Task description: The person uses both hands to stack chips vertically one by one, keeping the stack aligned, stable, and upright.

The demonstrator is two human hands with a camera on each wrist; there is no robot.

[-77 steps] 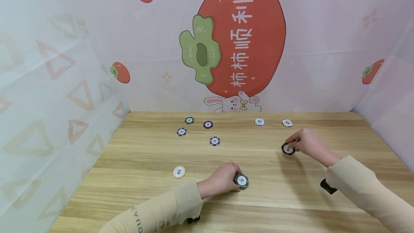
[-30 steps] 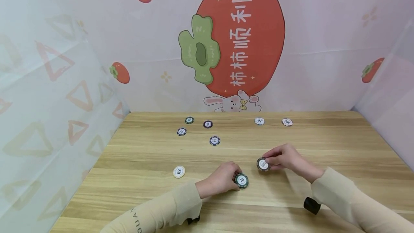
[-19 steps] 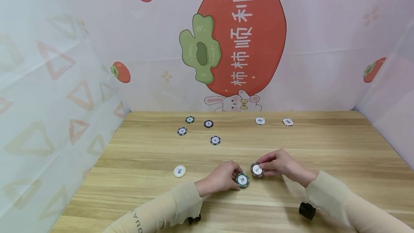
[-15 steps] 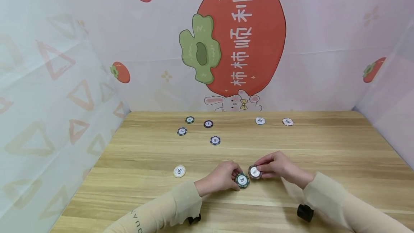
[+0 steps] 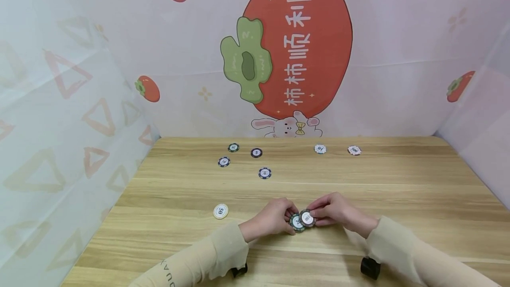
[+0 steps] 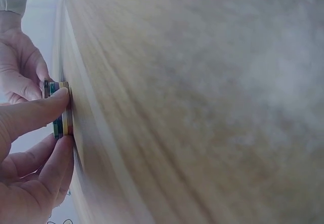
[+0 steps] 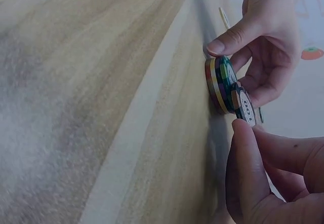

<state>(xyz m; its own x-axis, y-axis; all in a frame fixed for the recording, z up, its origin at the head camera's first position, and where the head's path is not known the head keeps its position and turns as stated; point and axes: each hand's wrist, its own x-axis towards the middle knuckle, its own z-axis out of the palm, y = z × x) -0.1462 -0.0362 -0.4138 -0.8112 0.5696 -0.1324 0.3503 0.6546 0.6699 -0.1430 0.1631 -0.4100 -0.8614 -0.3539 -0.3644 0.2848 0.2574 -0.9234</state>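
A short stack of poker chips (image 7: 218,88) stands on the wooden table, with layers of several colours at its edge. On top of it lies a green 20 chip (image 5: 295,223), partly covered in the head view. My left hand (image 5: 274,218) grips the stack from the left, thumb and fingers on opposite sides of its rim. Between the thumb and fingers of my right hand (image 5: 338,211) is a dark 100 chip (image 5: 307,219). It overlaps the right part of the green chip, slightly tilted in the right wrist view.
A cream 50 chip (image 5: 221,211) lies left of the stack on the table (image 5: 167,242). Farther back lie a blue 10 chip (image 5: 264,173), a white 10 chip (image 5: 320,149), a white 500 chip (image 5: 354,150) and several others. Printed cloth walls (image 5: 398,92) enclose the table.
My right hand has carried the dark 100 chip left and nearer, from the table's right side to over the stack's edge. The left hand has stayed at the stack.
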